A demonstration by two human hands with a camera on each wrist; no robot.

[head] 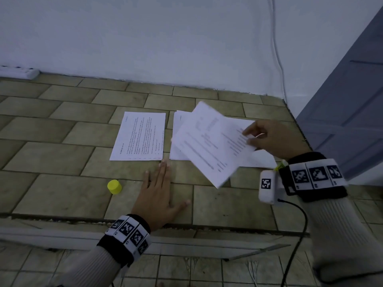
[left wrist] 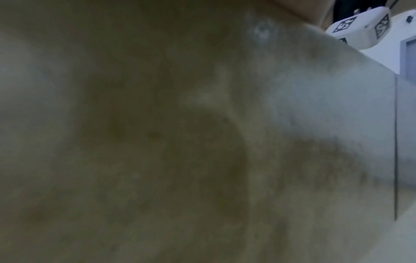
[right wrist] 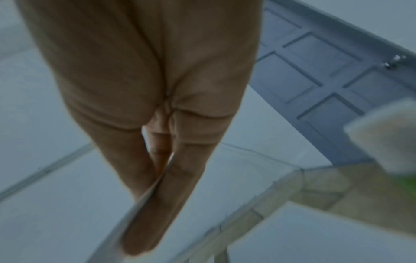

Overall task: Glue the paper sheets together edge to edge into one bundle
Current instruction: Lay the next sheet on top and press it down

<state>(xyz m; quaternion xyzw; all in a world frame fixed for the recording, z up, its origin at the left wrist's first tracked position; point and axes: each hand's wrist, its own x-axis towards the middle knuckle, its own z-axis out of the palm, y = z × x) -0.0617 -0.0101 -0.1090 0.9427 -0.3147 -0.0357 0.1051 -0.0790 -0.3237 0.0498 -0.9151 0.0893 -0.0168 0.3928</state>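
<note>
So in the head view we've got our right hand [head: 267,137] at the right of the frame pinching a printed paper sheet [head: 209,146] by its right edge, thumb on top, and it's lifted and tilted above a couple more loose sheets [head: 261,160] lying flat on the tiled floor [head: 51,158]. The right wrist view backs that up: fingers [right wrist: 144,222] pressed against the sheet's thin edge, though it's pretty blurry. Just left of that pile, in the middle of the frame, another printed sheet [head: 141,137] lies flat on its own. Our left hand [head: 159,195] is spread flat on the tiles at lower centre, fingers straight, fingertips just short of that sheet's near corner. A little yellow cap [head: 114,186] stands on the floor just left of it. The left wrist view is mostly blurred tile.
</note>
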